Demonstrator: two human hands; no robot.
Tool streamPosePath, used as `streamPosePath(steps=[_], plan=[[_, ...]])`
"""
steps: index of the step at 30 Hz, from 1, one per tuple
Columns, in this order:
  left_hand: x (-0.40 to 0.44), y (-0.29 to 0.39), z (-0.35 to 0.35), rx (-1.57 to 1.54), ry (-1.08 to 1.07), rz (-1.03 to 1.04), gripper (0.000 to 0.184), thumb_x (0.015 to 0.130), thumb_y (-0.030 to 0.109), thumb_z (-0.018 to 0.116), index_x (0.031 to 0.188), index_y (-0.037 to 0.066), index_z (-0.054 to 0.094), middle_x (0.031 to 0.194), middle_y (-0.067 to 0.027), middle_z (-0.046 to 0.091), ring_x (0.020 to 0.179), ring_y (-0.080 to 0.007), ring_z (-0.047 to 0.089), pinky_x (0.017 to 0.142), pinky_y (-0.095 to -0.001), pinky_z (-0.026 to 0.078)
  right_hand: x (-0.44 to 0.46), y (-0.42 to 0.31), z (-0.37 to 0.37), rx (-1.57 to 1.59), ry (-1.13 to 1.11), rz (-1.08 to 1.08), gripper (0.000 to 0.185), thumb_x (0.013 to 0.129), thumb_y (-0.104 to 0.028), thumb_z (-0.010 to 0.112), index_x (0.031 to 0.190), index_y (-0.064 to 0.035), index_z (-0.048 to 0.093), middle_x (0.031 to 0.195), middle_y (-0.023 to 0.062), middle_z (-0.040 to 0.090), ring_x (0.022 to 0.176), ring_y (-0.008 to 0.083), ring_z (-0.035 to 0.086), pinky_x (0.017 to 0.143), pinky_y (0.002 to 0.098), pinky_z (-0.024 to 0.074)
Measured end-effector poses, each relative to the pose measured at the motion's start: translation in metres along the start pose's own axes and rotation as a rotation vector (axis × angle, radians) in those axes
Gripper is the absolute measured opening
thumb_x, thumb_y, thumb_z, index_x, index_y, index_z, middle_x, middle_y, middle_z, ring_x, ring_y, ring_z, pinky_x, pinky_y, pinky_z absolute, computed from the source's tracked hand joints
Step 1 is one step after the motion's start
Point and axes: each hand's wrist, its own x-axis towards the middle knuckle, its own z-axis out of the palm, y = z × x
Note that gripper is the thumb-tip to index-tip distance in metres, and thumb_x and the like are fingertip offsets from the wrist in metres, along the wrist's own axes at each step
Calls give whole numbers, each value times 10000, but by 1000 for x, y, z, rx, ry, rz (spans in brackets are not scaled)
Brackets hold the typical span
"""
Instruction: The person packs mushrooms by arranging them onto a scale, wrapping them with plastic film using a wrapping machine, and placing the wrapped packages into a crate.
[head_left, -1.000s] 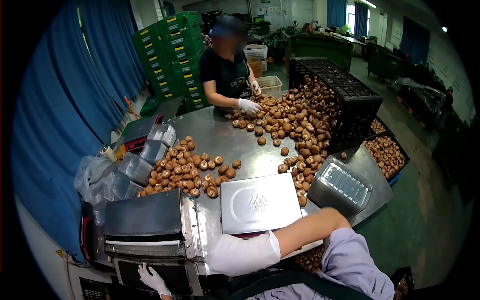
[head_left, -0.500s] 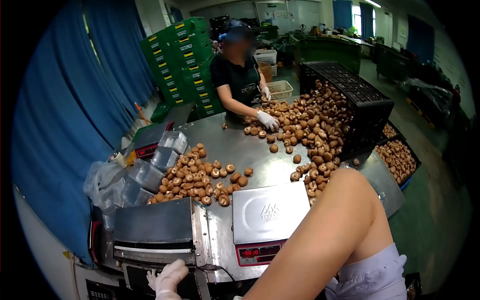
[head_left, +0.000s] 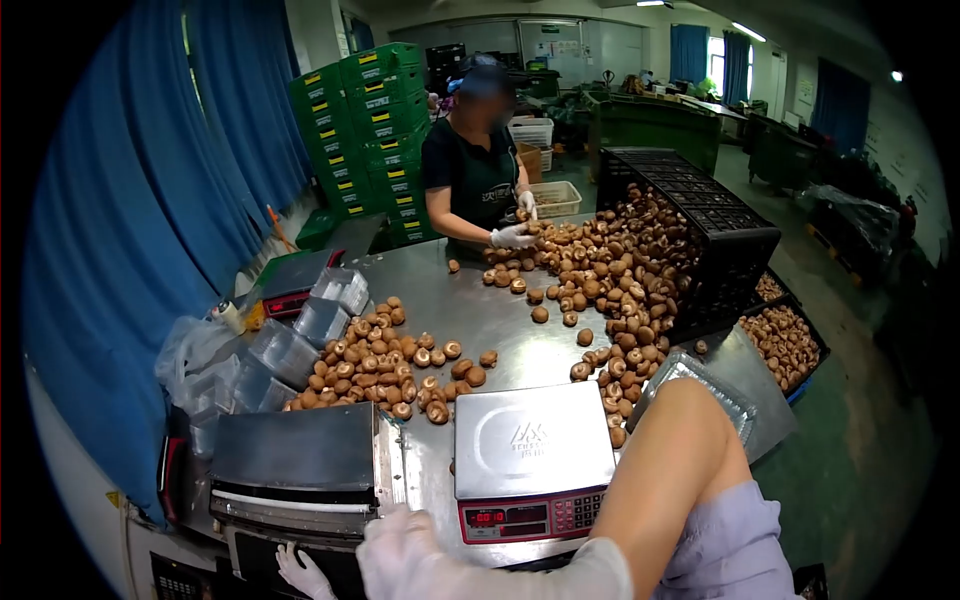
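Seeing a metal table (head_left: 425, 290), then a black crate (head_left: 728, 265) tipped sideways, with mushrooms (head_left: 635, 265) inside and spilled out. Finding at lower left a dark-topped machine (head_left: 292, 447), long axis left to right, front toward the wearer. Noticing clear trays (head_left: 742, 407), partly hidden by the right elbow (head_left: 690, 415). Finding left hand (head_left: 303, 572) spread wide at the machine's front; cannot tell the grip of the blurred right hand (head_left: 400, 550).

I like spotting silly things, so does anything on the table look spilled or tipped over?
Yes, the black crate lies on its side, with mushrooms spread from its open mouth across the metal table. Crates usually stand upright, but this may be on purpose.
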Motion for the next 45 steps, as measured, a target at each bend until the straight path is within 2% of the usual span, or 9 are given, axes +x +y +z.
streamPosePath(steps=[2,3,6,7,11,16,22,41,45], plan=[[2,3,-4,-68,114,85,245,906,215,532,1053,65,658,1151,-213,600,1107,-379,531,956,-468,405,-25,2,-10,660,68,506,228,618,-119,565,706,86,610,639,151,542,603,283,529,784,562,483],[4,-3,3,-72,113,86,245,906,215,532,1053,65,658,1151,-213,600,1107,-379,531,956,-468,405,-29,1,-3,659,64,506,228,618,-119,565,706,86,610,639,151,542,603,283,529,784,562,483],[1,-16,22,-52,-77,-160,319,927,200,473,1203,71,568,1337,-152,492,1290,-326,387,1080,-485,246,-43,-5,37,845,25,586,180,540,-223,665,612,-60,639,582,46,551,561,192,545,465,313,384],[2,-17,27,-58,-80,-169,312,920,196,483,1190,71,577,1335,-149,496,1291,-322,388,1074,-492,252,-47,1,40,973,-205,505,233,669,-145,579,792,53,576,634,109,524,537,191,507,408,304,377],[2,-22,33,-90,-61,-179,297,905,188,505,1166,77,595,1342,-143,497,1293,-315,391,1058,-520,262,-64,-1,35,929,-371,420,217,698,-122,559,770,82,569,605,68,486,520,185,470,398,309,370],[2,-21,31,-72,-79,-173,306,899,183,506,1176,86,592,1351,-120,492,1303,-302,385,1063,-552,262,-63,1,-11,501,-633,475,187,637,-217,686,713,-47,665,686,105,608,642,254,595,523,323,445],[2,-18,29,-74,-21,-147,283,905,171,512,1146,52,602,1299,-174,526,1247,-342,433,1032,-455,313,-52,13,-12,539,-649,420,194,641,-224,697,745,-62,669,722,96,615,672,249,600,547,333,455],[3,-24,32,-55,-23,-104,298,919,164,477,1144,9,596,1293,-196,517,1232,-339,440,1043,-433,310,-10,25,55,927,-622,76,242,653,-243,733,850,-110,682,834,67,637,769,234,614,623,362,486],[5,11,-7,-52,78,50,245,903,192,527,1044,36,654,1147,-239,595,1097,-392,532,964,-463,404,-9,27,64,998,-659,41,256,656,-247,741,871,-121,685,857,61,642,789,231,617,639,368,493]])
